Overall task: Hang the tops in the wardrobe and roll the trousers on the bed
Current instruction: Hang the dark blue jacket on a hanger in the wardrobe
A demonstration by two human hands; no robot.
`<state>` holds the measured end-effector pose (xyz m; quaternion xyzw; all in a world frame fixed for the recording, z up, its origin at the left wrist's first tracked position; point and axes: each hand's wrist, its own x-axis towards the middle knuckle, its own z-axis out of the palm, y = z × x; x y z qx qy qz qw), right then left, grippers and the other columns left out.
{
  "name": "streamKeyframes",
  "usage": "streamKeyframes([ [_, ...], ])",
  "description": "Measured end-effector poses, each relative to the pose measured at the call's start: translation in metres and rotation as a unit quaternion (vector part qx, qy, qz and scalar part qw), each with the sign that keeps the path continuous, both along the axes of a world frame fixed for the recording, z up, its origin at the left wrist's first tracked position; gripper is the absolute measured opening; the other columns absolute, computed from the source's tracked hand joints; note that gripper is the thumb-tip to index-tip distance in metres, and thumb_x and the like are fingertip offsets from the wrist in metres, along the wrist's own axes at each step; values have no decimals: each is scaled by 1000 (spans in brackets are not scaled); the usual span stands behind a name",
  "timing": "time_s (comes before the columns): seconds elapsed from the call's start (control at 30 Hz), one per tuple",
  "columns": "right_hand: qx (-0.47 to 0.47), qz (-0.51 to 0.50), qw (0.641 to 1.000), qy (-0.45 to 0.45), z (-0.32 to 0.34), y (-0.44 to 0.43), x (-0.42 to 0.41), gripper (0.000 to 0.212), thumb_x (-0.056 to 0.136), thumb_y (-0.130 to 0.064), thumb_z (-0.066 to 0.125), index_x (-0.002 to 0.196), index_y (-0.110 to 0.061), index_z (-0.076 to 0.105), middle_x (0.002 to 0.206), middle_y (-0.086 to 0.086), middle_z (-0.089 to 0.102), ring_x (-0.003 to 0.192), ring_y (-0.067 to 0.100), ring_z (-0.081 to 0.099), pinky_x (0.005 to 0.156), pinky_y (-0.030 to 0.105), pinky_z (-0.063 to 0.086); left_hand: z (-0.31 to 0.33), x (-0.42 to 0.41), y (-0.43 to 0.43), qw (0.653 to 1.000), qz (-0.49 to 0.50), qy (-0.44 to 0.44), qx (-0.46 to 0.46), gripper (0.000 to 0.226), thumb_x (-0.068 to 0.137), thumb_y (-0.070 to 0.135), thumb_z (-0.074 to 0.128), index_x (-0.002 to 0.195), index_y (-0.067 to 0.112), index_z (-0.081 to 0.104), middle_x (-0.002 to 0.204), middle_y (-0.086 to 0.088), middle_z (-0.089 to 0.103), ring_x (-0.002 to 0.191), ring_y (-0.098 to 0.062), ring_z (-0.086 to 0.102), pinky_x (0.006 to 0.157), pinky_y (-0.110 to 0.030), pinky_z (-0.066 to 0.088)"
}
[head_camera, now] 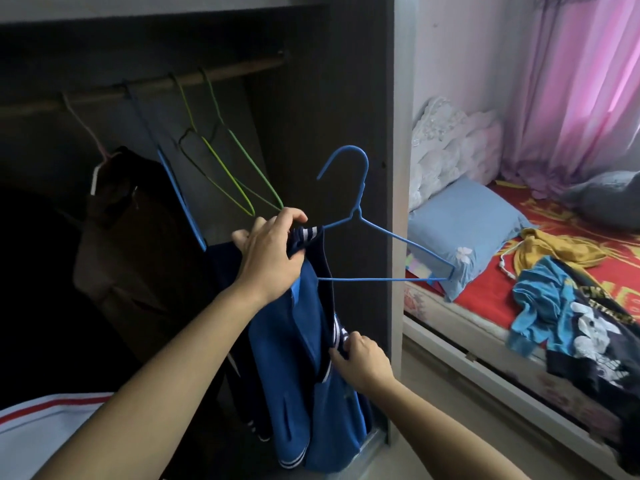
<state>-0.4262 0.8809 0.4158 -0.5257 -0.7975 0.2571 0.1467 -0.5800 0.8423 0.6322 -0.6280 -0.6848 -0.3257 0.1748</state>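
Observation:
A blue jacket [298, 368] with navy striped trim hangs in front of the open wardrobe [304, 109]. My left hand [270, 254] grips its collar together with one shoulder of a blue wire hanger [360, 202], whose other shoulder sticks out bare to the right. My right hand [360, 362] pinches the striped edge of the jacket lower down. Inside, the wooden rail [145, 86] carries a brown top [135, 258] on a pink hanger and empty green hangers [225, 157]. On the bed [460, 306] lie a blue printed garment [571, 327] and a yellow garment [554, 247].
The wardrobe's grey side panel [401, 133] stands between the rail and the bed. A blue pillow [467, 230] and white frilled cushions [453, 143] lie at the bed's head. Pink curtains [581, 81] hang behind. A white garment with a red stripe [45, 424] is at lower left.

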Motion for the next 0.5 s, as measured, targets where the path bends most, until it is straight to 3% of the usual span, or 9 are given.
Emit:
streamKeyframes([
  [0.1,19,-10,1000,22,2,7,-6,28,95,-33,40,96,-13,59,101,12,67,93,36,63,71,36,46,1,-15,-11,1000,26,17,-5,40,80,20,70,109,41,52,93,14,59,96,-13,47,73,-32,12],
  [0.27,-56,-140,980,131,21,38,11,25,98,-33,34,90,-15,47,99,20,66,85,36,59,72,39,41,-13,-65,-34,995,81,6,-59,35,83,22,70,113,38,60,89,9,55,98,-20,49,76,-35,18],
  [0.4,-22,-116,980,158,46,71,29,30,103,-35,31,92,-13,47,103,21,65,97,39,60,74,39,37,-35,-96,-51,987,111,-4,-116,40,84,25,72,120,38,63,89,12,50,101,-23,50,77,-36,21],
  [0.5,23,-98,977,190,67,85,34,33,105,-40,32,92,-14,48,91,12,63,90,37,60,74,39,40,-48,-104,-57,980,114,-14,-161,40,86,26,70,122,43,62,86,13,50,98,-18,47,75,-34,17],
])
